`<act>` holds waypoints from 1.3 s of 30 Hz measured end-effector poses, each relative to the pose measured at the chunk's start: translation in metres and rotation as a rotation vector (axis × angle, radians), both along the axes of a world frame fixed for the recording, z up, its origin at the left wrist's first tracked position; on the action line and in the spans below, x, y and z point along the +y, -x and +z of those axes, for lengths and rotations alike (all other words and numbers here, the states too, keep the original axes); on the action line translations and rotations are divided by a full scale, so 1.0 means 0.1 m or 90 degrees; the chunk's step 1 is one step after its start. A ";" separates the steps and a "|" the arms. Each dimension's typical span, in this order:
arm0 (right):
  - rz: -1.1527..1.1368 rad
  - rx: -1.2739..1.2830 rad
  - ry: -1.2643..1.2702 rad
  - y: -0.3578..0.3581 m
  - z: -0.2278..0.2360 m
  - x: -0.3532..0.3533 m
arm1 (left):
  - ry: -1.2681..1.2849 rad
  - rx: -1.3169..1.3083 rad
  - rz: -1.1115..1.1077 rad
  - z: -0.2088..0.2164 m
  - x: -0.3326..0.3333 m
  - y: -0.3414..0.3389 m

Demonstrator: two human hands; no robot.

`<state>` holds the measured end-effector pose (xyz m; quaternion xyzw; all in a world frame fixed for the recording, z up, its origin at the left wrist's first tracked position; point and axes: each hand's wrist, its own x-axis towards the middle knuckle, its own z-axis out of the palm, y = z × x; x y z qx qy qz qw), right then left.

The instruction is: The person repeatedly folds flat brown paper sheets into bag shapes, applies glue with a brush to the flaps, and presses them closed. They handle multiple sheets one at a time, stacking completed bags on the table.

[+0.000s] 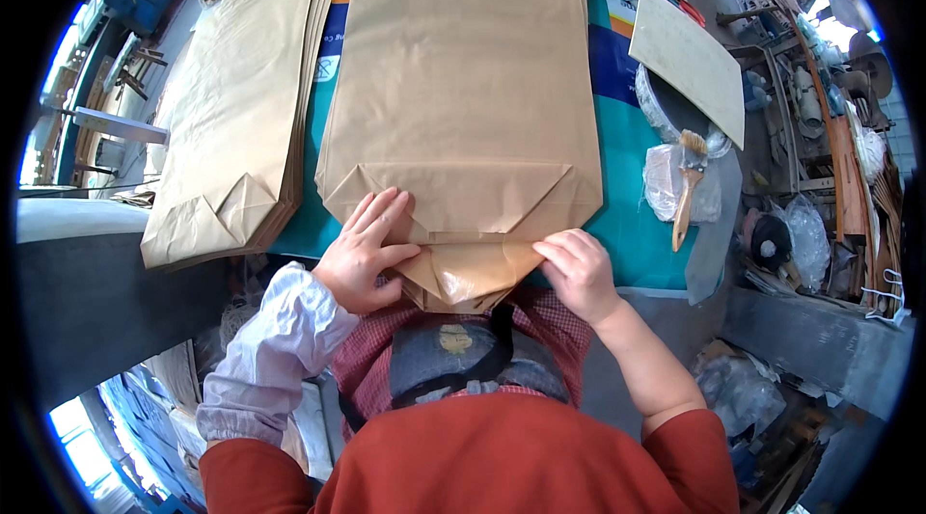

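Note:
A stack of brown paper bags [463, 61] lies before me, its folded bottom end toward my body. On the nearest bag an open bottom flap [461, 273] hangs over the table edge, with a shiny, wet-looking patch on it. My left hand [365, 252] rests on the flap's left side, fingers stretched out flat on the paper and thumb over the flap. At the flap's right corner my right hand [579, 268] pinches the paper between thumb and fingers. The fingertips' undersides are hidden.
Left of the stack lies another pile of paper bags [236, 119] with folded bottoms. To the right, a brush [689, 188] rests on a plastic-wrapped block [661, 181], beside a basin [666, 109] partly covered by a pale board [690, 61]. Teal sheeting [622, 215] covers the table.

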<state>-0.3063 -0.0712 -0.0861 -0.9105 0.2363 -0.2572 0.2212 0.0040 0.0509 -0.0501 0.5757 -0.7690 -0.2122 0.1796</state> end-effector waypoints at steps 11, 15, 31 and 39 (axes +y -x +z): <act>-0.166 -0.043 -0.187 -0.44 -0.15 -0.43 | -0.036 0.088 0.352 -0.39 -0.41 0.03; -0.209 0.014 -0.144 -0.51 -0.16 -0.43 | -0.017 -0.129 0.401 -0.32 -0.52 0.21; -0.384 0.136 0.006 -0.83 -0.17 -0.50 | 0.182 -0.194 0.410 -0.35 -0.40 0.36; -0.198 -0.013 0.128 -0.83 -0.11 -0.23 | 0.024 -0.272 0.173 -0.42 -0.52 0.83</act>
